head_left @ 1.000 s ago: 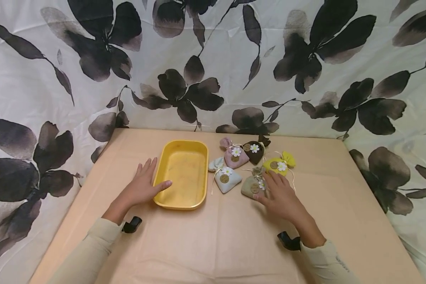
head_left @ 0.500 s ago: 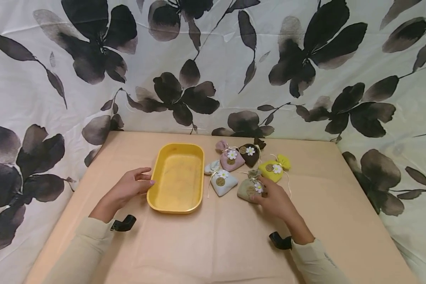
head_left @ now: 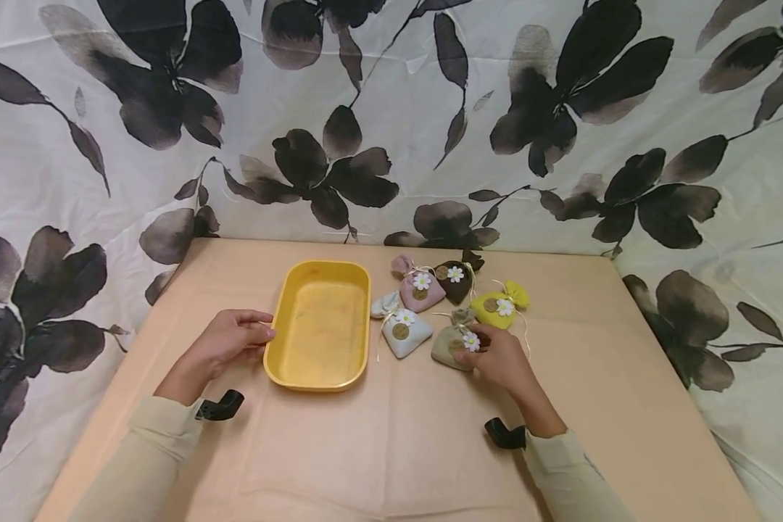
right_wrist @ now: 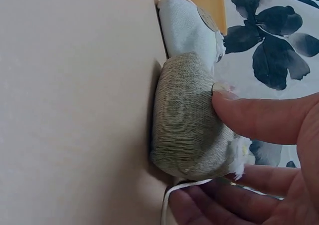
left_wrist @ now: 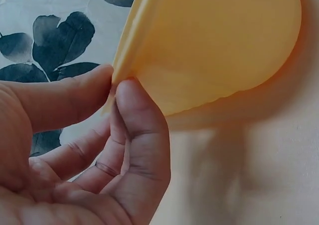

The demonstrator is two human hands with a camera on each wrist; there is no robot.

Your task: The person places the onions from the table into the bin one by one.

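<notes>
My left hand (head_left: 225, 344) is at the left side of a shallow yellow tray (head_left: 317, 319). Seen from the left wrist, its thumb and forefinger pinch the tray's rim (left_wrist: 130, 40). On the right, my right hand (head_left: 504, 362) holds a small olive-green drawstring pouch (head_left: 446, 348) that has a white daisy and a round tag. In the right wrist view the thumb presses on the pouch's (right_wrist: 184, 115) upper side while the other fingers curl at its far side, partly hidden. The pouch is low at the tabletop.
Around the green pouch lie a pale blue pouch (head_left: 409, 341), a pink pouch (head_left: 424, 293), a dark brown pouch (head_left: 458, 288) and a yellow pouch (head_left: 491, 312). They rest on a peach-covered table (head_left: 391, 449). A floral curtain (head_left: 431, 94) hangs behind.
My left hand has gone from spread flat over the tray's edge to pinching its rim. My right hand has closed from hovering spread over the green pouch to gripping it.
</notes>
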